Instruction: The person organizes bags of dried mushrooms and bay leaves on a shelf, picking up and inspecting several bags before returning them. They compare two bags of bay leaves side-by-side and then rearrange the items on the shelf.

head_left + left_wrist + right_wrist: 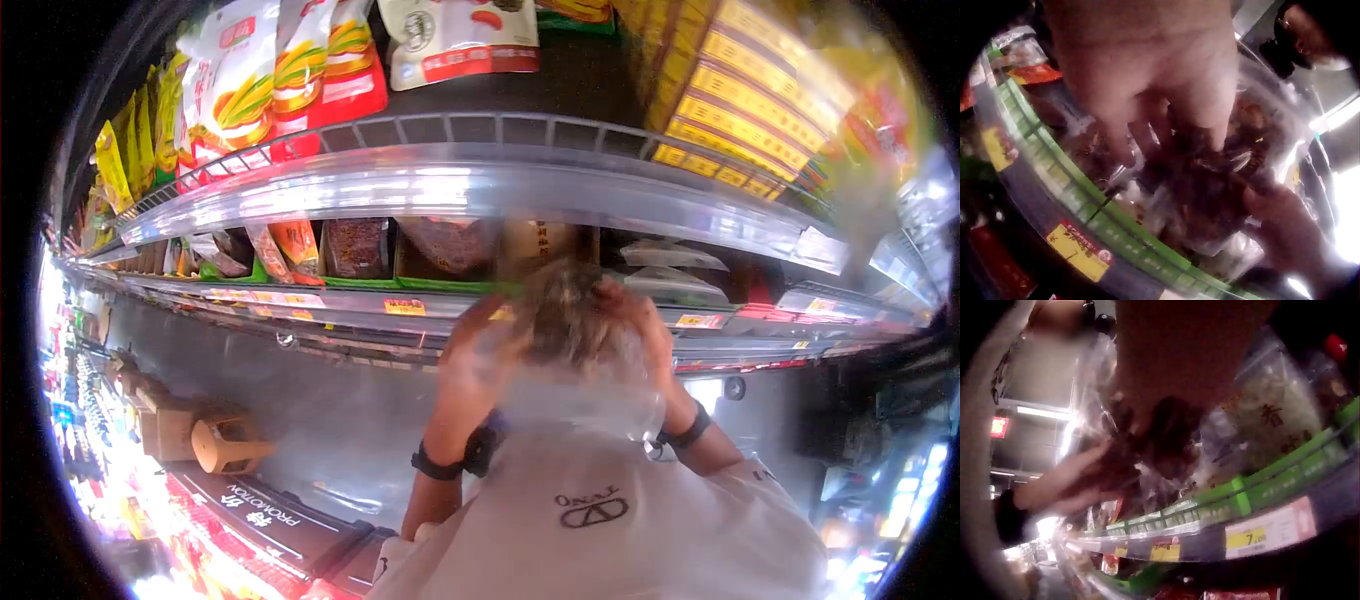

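A clear plastic bag of dark brown dried food (567, 318) is held up between both hands in front of the shelf; blur hides what exactly the food is. My left hand (475, 355) grips the bag's left side, and its fingers (1119, 147) curl down onto the plastic in the left wrist view. On the opposite side my right hand (648, 330) holds the bag, fingers bent over its upper edge. The bag's transparent lower part (580, 400) hangs toward the white shirt. In the right wrist view my right hand (1166, 381) is dark, and its fingertips are hidden.
Behind the bag, packaged dried goods (357, 247) stand in green-edged boxes on a shelf with price labels (404, 307). Above runs a wire-fronted shelf edge (470, 185) with snack pouches (235, 80) and yellow cartons (750, 90). Cardboard boxes (165, 430) sit on the floor at left.
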`<action>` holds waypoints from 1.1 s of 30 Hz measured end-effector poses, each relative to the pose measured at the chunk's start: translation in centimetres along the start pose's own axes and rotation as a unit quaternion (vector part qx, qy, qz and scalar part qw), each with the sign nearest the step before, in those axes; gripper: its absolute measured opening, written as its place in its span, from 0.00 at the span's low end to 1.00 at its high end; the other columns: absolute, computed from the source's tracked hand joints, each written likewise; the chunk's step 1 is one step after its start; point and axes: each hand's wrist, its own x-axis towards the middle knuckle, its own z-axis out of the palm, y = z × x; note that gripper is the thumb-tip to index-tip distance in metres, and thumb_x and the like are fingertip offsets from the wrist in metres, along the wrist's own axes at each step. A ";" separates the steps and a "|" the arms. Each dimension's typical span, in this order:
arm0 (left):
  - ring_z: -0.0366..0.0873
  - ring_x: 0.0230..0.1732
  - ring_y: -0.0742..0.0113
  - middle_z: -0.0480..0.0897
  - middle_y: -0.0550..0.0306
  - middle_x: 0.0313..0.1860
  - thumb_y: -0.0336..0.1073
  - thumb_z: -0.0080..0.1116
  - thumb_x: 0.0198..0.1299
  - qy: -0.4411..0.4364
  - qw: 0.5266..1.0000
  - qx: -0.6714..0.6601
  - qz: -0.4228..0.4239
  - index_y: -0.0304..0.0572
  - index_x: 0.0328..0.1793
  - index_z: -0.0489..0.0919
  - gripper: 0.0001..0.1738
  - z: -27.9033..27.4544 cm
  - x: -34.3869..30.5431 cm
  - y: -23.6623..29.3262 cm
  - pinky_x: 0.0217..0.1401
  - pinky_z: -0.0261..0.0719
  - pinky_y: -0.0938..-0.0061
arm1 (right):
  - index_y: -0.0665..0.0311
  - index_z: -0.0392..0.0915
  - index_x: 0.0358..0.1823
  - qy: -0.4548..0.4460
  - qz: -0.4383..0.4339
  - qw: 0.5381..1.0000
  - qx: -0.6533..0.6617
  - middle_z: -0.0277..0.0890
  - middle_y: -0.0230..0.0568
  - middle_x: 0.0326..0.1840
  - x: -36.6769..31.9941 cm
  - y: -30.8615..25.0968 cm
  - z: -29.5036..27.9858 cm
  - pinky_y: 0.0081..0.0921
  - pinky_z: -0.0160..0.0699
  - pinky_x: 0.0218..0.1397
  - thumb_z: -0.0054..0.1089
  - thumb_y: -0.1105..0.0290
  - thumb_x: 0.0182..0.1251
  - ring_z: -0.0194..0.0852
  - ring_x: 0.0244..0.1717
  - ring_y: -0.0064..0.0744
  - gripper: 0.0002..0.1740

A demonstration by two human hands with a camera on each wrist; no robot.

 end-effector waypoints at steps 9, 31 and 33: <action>0.78 0.63 0.54 0.81 0.49 0.60 0.31 0.62 0.63 -0.057 0.998 -0.025 -0.012 0.39 0.57 0.79 0.16 -4.7 1.2 -2.5 0.65 0.73 0.64 | 0.72 0.78 0.51 0.170 0.155 0.967 -0.106 0.83 0.39 0.46 3.2 0.5 5.8 0.26 0.76 0.53 0.71 0.77 0.58 0.78 0.48 0.26 0.19; 0.78 0.62 0.52 0.81 0.48 0.59 0.32 0.61 0.65 -0.148 0.988 -0.033 0.026 0.40 0.57 0.79 0.15 -4.5 2.4 -4.2 0.64 0.74 0.64 | 0.70 0.67 0.62 0.138 0.225 0.964 -0.032 0.79 0.47 0.52 7.0 5.1 7.1 0.29 0.73 0.57 0.62 0.66 0.72 0.76 0.53 0.36 0.24; 0.78 0.62 0.52 0.81 0.48 0.59 0.32 0.61 0.65 -0.145 0.988 -0.030 0.029 0.40 0.56 0.80 0.15 -3.9 2.5 -3.8 0.64 0.74 0.64 | 0.69 0.62 0.66 0.127 0.211 0.965 -0.091 0.76 0.56 0.56 6.7 4.0 7.1 0.35 0.76 0.56 0.61 0.67 0.71 0.76 0.55 0.48 0.27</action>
